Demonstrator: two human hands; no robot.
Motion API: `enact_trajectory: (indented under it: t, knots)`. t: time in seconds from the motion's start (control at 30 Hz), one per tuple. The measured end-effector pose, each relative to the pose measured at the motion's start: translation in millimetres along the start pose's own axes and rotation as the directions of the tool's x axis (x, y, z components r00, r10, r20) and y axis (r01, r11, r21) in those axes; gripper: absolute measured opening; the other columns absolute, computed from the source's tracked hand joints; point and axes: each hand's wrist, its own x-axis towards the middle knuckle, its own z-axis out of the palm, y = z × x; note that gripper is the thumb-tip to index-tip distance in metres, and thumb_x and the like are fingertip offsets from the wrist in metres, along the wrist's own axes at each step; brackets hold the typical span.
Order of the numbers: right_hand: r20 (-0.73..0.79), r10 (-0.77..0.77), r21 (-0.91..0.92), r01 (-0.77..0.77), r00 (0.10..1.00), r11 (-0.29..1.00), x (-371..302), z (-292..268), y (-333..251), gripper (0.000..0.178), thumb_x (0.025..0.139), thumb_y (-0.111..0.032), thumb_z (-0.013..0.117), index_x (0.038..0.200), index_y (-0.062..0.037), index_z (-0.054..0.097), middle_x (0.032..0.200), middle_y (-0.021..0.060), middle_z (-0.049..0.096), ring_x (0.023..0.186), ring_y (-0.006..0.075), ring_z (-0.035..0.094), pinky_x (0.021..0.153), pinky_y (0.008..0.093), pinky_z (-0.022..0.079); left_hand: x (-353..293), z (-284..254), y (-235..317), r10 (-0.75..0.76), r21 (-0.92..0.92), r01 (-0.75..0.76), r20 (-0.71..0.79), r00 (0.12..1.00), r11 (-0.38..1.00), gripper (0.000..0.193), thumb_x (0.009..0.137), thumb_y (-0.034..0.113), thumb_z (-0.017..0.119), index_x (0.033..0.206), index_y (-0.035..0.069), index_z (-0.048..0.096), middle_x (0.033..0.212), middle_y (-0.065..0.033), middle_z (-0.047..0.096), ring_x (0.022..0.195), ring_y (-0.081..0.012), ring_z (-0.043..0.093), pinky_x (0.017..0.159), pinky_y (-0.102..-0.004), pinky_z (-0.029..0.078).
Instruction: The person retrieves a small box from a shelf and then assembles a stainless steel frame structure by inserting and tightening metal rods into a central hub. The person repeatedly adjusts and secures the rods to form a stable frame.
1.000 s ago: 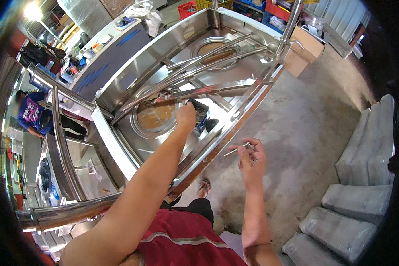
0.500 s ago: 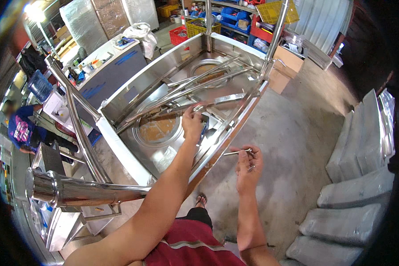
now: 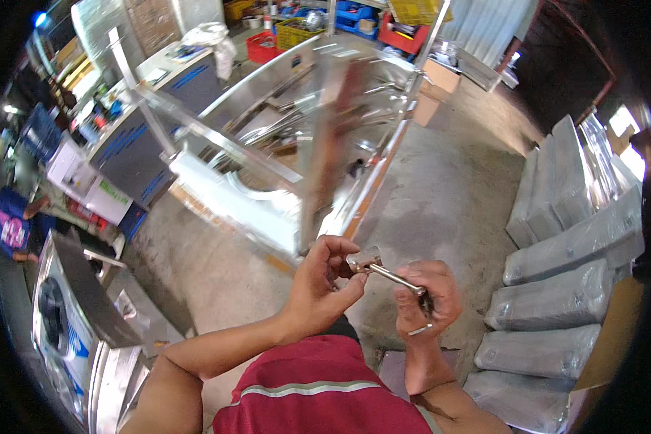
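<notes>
Both hands have left the steel frame (image 3: 296, 173); left hand (image 3: 325, 278) pinches a small fitting (image 3: 362, 259), right hand (image 3: 427, 296) grips a metal rod (image 3: 398, 278). Concrete floor (image 3: 448, 195), cluttered workshop; fitting blurred.

You stand on a bare concrete floor (image 3: 448, 195). Ahead sits a big steel frame (image 3: 267, 145); wrapped grey bundles (image 3: 564, 239) stack at your right, coloured crates (image 3: 405, 14) line the back, cabinets (image 3: 145, 123) at left.
</notes>
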Motion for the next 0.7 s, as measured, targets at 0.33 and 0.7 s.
enact_trajectory:
  t: [0.33, 0.7]
  knots:
    - [0.285, -0.181, 0.217, 0.12, 0.941, 0.969, -48, 169, -112, 0.02, 0.084, -0.004, 0.076, 0.101, -0.0061, 0.065, 0.093, 0.0121, 0.07, 0.08, 0.0233, 0.071, 0.066, 0.0313, 0.055, -159, -134, 46, 0.117, -0.038, -0.15, -0.455, 0.883, 0.988, 0.038, 0.088, -0.002, 0.066, 0.12, 0.001, 0.045, 0.104, -0.0075, 0.059, 0.094, -0.0118, 0.059, 0.082, -0.0263, 0.05]
    - [0.249, -0.319, 0.282, 0.246, 0.915, 0.927, -32, 358, -93, 0.027, 0.081, -0.006, 0.077, 0.105, -0.0042, 0.066, 0.096, 0.0113, 0.073, 0.074, 0.0259, 0.072, 0.058, 0.0352, 0.054, -151, -290, 68, 0.338, 0.273, -0.227, -0.488, 0.805, 0.935, 0.04, 0.087, -0.008, 0.065, 0.122, 0.003, 0.05, 0.118, -0.0107, 0.059, 0.094, -0.0117, 0.059, 0.082, -0.027, 0.05]
